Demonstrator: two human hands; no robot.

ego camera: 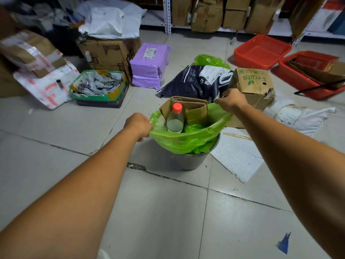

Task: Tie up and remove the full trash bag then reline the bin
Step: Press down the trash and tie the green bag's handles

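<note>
Green trash bag (186, 141) sits in grey bin (190, 161) on tiled floor (168, 212), between both hands. Left hand (139, 126) fisted on bag's left rim. Right hand (231, 100) pinching far right rim. Inside bag: red-capped bottle (175, 118) upright, folded cardboard (194, 109) behind it.

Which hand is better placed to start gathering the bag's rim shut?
Probably left: left hand grips the green bag at its near rim; right hand pinches the far corner beside cardboard.
</note>
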